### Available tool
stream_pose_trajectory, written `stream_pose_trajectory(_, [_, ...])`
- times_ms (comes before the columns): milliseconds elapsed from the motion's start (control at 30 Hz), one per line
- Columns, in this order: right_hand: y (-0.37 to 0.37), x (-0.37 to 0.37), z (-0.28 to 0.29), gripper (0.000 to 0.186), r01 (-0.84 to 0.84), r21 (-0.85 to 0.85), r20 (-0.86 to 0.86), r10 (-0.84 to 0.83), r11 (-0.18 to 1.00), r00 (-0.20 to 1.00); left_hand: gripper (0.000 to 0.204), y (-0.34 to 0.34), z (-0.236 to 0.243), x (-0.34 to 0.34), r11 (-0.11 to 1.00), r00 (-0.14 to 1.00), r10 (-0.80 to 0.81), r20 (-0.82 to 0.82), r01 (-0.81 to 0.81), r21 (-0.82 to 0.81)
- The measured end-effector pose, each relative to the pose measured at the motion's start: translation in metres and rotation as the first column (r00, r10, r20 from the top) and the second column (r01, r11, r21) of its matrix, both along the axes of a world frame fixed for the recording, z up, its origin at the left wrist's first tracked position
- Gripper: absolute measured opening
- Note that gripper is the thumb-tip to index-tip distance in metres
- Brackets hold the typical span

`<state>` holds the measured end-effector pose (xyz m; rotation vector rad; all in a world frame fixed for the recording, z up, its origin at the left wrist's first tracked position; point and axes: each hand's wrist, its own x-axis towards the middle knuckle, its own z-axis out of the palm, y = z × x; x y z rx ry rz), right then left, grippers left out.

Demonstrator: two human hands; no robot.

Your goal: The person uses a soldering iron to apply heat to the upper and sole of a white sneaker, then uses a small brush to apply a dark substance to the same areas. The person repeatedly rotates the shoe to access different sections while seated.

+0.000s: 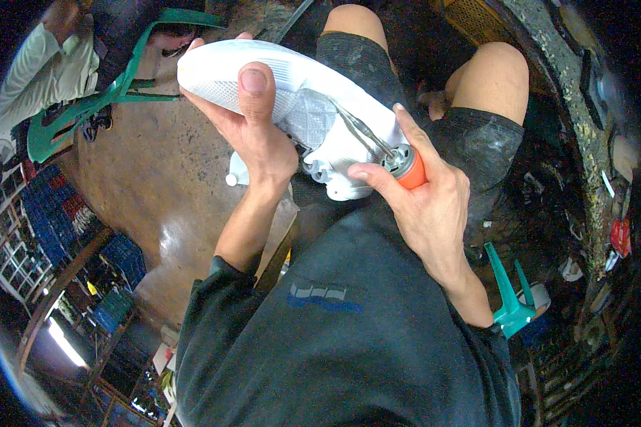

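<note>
A white shoe (313,117) is held up in front of me, tilted, with its smooth rounded end toward the upper left. My left hand (253,117) grips that end, thumb across the patterned surface and fingers mostly hidden behind. My right hand (434,203) is closed around an orange-handled tool (412,169) with a grey metal collar. Slim metal rods run from the collar along the shoe's side; whether their tips touch it I cannot tell. The right fingertips reach the shoe's edge. Below the shoe, some pale lumpy parts (335,181) show, their kind unclear.
A white bottle-like container (238,171) is partly hidden behind my left wrist. A green plastic chair (132,71) stands upper left near another person's sleeve (39,60). Stacked blue crates (46,206) are at left. A small green stool (509,299) lies beside my right elbow.
</note>
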<state>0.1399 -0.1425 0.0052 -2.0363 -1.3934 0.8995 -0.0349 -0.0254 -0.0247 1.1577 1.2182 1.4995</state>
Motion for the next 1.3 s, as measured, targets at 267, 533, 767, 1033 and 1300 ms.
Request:
stream_pose_trajectory(267, [0.0004, 0.0004, 0.0006, 0.101, -0.001, -0.01, 0.011, 0.001, 1.0, 1.0, 0.096, 0.0004, -0.0024, 0.0014, 1.0, 1.0, 0.006, 0.005, -0.006, 0.011])
stream_pose_trajectory(533, [0.002, -0.0018, 0.0013, 0.1, 0.017, 0.003, -0.017, -0.017, 1.0, 1.0, 0.098, 0.001, 0.0, 0.0015, 1.0, 0.999, 0.016, -0.042, -0.016, -0.002])
stream_pose_trajectory(767, [0.0041, -0.002, 0.0052, 0.1, 0.017, -0.023, -0.005, -0.017, 1.0, 1.0, 0.097, 0.0013, -0.0006, 0.0025, 1.0, 0.999, 0.022, -0.037, -0.021, 0.016])
stream_pose_trajectory(1033, [0.0075, -0.0034, 0.0051, 0.102, 0.024, 0.02, -0.01, -0.024, 1.0, 1.0, 0.097, 0.0006, -0.0003, 0.002, 1.0, 0.999, 0.014, -0.043, -0.014, 0.012])
stream_pose_trajectory(1300, [0.0096, -0.0046, 0.006, 0.101, 0.013, 0.042, -0.008, -0.012, 0.999, 1.0, 0.097, 0.0014, -0.0023, 0.0016, 1.0, 1.0, 0.019, 0.002, -0.019, -0.008])
